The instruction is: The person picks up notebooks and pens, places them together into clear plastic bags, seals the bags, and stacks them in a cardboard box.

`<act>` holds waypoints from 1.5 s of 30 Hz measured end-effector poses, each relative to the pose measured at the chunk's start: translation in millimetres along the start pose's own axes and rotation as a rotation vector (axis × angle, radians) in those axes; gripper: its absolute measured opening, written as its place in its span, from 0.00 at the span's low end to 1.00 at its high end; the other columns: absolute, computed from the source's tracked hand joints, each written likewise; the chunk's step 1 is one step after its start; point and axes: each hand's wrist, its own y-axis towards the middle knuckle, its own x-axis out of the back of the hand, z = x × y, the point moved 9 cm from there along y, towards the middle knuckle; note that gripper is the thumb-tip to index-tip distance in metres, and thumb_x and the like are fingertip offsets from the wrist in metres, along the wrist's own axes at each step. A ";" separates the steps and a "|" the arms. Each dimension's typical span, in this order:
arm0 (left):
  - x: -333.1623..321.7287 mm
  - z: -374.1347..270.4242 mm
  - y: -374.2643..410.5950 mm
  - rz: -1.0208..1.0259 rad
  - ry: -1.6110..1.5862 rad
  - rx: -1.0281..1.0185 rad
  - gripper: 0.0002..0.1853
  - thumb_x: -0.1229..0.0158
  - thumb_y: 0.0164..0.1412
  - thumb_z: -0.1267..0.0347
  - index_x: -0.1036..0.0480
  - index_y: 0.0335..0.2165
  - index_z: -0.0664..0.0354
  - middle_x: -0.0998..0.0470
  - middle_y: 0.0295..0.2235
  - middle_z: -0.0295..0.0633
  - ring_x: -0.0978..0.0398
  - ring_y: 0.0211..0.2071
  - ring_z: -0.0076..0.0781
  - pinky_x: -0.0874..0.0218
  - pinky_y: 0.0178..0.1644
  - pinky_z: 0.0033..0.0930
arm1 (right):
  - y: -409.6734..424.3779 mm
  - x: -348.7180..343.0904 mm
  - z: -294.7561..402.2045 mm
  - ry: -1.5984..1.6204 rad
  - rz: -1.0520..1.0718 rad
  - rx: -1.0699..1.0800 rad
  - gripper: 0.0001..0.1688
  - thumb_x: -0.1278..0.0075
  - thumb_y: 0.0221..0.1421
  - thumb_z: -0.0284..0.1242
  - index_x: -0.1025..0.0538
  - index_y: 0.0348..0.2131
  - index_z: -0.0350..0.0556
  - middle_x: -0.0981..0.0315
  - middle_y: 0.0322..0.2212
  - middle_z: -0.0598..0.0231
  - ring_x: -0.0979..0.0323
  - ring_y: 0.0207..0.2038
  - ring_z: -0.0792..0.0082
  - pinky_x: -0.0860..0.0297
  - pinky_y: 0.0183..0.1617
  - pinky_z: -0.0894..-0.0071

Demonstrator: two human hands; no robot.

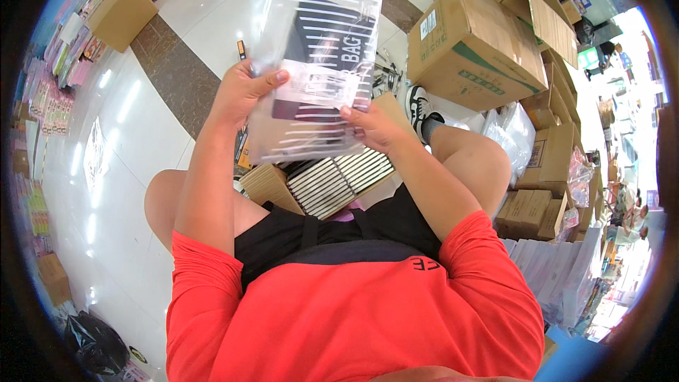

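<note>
Both my hands hold up a clear plastic bag (323, 140) with white stripes and printed lettering. My left hand (246, 90) grips its left edge, thumb on top. At the lower right, my right hand (374, 124) pinches the bag, its thumb on the front. A dark flat item (305, 32) shows through the plastic, along with a pale label bearing writing. Below the bag, between my legs, an opened cardboard box (273, 188) holds two rows of thin, tightly packed items (339, 183). The bag hides the far part of this box.
Several pen-like items (390, 66) lie on the tiled floor beyond the bag. A large carton (472, 45) stands by my right shoe (419, 109). More cartons (549, 159) and plastic wrap (512, 130) line the right. On the left are stacked goods (55, 106) and a black plastic bag (95, 342).
</note>
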 end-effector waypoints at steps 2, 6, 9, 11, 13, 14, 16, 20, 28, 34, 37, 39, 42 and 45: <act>-13.7 -2.6 -5.5 0.060 -0.044 -0.012 0.21 0.25 0.56 0.64 0.20 0.42 0.69 0.17 0.33 0.38 0.22 0.33 0.20 0.30 0.39 0.25 | -14.7 -1.5 11.4 0.002 -0.104 -0.073 0.33 0.39 0.63 0.37 0.32 0.61 0.44 0.26 0.54 0.59 0.27 0.56 0.62 0.31 0.62 0.54; -51.3 -67.1 -30.3 0.089 0.092 -0.164 0.14 0.29 0.60 0.62 0.17 0.34 0.64 0.18 0.30 0.32 0.27 0.30 0.15 0.37 0.33 0.21 | -15.2 7.2 21.5 0.163 0.147 0.089 0.45 0.37 0.59 0.46 0.37 0.66 0.46 0.30 0.59 0.59 0.30 0.60 0.60 0.32 0.63 0.54; -65.5 -117.6 -60.3 0.083 0.529 -0.230 0.13 0.31 0.62 0.64 0.18 0.34 0.66 0.18 0.30 0.33 0.27 0.32 0.17 0.36 0.38 0.24 | -16.6 -18.8 22.1 0.183 0.336 0.123 0.51 0.35 0.56 0.49 0.40 0.68 0.48 0.34 0.63 0.59 0.36 0.65 0.57 0.38 0.67 0.49; -71.2 -122.3 -62.7 0.082 0.734 -0.152 0.12 0.31 0.61 0.65 0.18 0.33 0.66 0.19 0.28 0.34 0.27 0.31 0.16 0.36 0.37 0.25 | -19.3 -38.9 5.9 0.224 0.377 0.072 0.48 0.34 0.56 0.44 0.37 0.66 0.46 0.32 0.62 0.58 0.35 0.65 0.56 0.40 0.69 0.48; -76.7 -134.7 -69.0 0.111 0.827 -0.235 0.11 0.31 0.60 0.67 0.19 0.32 0.67 0.20 0.27 0.35 0.28 0.30 0.18 0.37 0.36 0.26 | -15.1 -38.6 -10.1 0.210 0.381 -0.010 0.47 0.33 0.55 0.41 0.37 0.66 0.46 0.31 0.61 0.59 0.35 0.65 0.56 0.39 0.68 0.49; -82.2 -145.7 -75.3 0.146 0.814 -0.359 0.11 0.31 0.59 0.67 0.19 0.32 0.67 0.21 0.26 0.36 0.28 0.30 0.19 0.38 0.36 0.26 | -13.7 -39.3 -13.2 0.197 0.397 -0.030 0.47 0.32 0.55 0.40 0.36 0.66 0.46 0.31 0.61 0.59 0.35 0.64 0.56 0.39 0.68 0.50; -88.3 -160.4 -87.4 0.160 0.736 -0.534 0.10 0.31 0.58 0.68 0.20 0.31 0.67 0.21 0.25 0.39 0.27 0.28 0.24 0.37 0.34 0.28 | -15.7 -39.9 -11.1 0.159 0.425 -0.038 0.47 0.32 0.54 0.38 0.36 0.66 0.45 0.31 0.61 0.58 0.35 0.64 0.57 0.38 0.68 0.51; -83.3 -163.9 -83.7 0.075 0.639 -0.529 0.09 0.32 0.56 0.70 0.19 0.32 0.67 0.21 0.26 0.43 0.24 0.27 0.34 0.35 0.33 0.32 | -26.1 -62.6 18.4 0.155 0.454 0.025 0.48 0.32 0.53 0.34 0.37 0.66 0.40 0.33 0.62 0.55 0.36 0.65 0.57 0.42 0.70 0.55; -110.3 -211.6 -137.5 -0.187 0.769 -1.213 0.17 0.34 0.56 0.72 0.22 0.44 0.64 0.18 0.35 0.45 0.22 0.37 0.41 0.32 0.44 0.35 | -88.5 8.7 90.2 0.044 -0.217 0.146 0.33 0.38 0.59 0.27 0.32 0.60 0.37 0.26 0.54 0.53 0.26 0.56 0.56 0.28 0.61 0.50; -155.6 -206.7 -178.7 0.419 0.223 -1.292 0.17 0.36 0.55 0.73 0.22 0.45 0.63 0.19 0.36 0.45 0.22 0.36 0.41 0.32 0.41 0.35 | -180.4 57.9 87.4 0.113 -0.563 0.251 0.33 0.45 0.63 0.27 0.36 0.63 0.39 0.27 0.55 0.53 0.24 0.54 0.55 0.25 0.58 0.51; -167.9 -199.5 -181.0 0.527 0.137 -1.251 0.17 0.37 0.55 0.74 0.22 0.46 0.62 0.19 0.37 0.46 0.22 0.35 0.40 0.32 0.40 0.35 | -207.1 56.2 54.3 0.145 -0.652 0.258 0.34 0.47 0.64 0.29 0.39 0.64 0.37 0.29 0.57 0.52 0.26 0.56 0.54 0.26 0.59 0.52; -175.8 -193.7 -176.7 0.593 0.076 -1.217 0.17 0.38 0.55 0.74 0.22 0.46 0.62 0.19 0.37 0.46 0.22 0.35 0.40 0.32 0.39 0.35 | -220.0 73.5 33.7 0.265 -0.663 0.373 0.36 0.46 0.63 0.30 0.39 0.64 0.36 0.30 0.58 0.51 0.27 0.57 0.54 0.26 0.59 0.52; -183.6 -191.3 -183.6 0.638 0.029 -1.183 0.18 0.39 0.55 0.75 0.22 0.46 0.61 0.19 0.37 0.46 0.22 0.34 0.40 0.33 0.38 0.35 | -218.7 108.2 97.7 0.238 -0.882 0.432 0.32 0.53 0.71 0.40 0.37 0.66 0.44 0.33 0.61 0.53 0.30 0.59 0.55 0.32 0.63 0.52; -197.8 -179.5 -182.0 0.669 0.063 -1.125 0.18 0.40 0.55 0.75 0.22 0.47 0.61 0.19 0.38 0.46 0.22 0.34 0.40 0.33 0.37 0.35 | -175.7 143.7 276.9 0.059 -0.869 0.692 0.34 0.49 0.69 0.43 0.33 0.62 0.35 0.29 0.58 0.51 0.30 0.59 0.52 0.31 0.62 0.53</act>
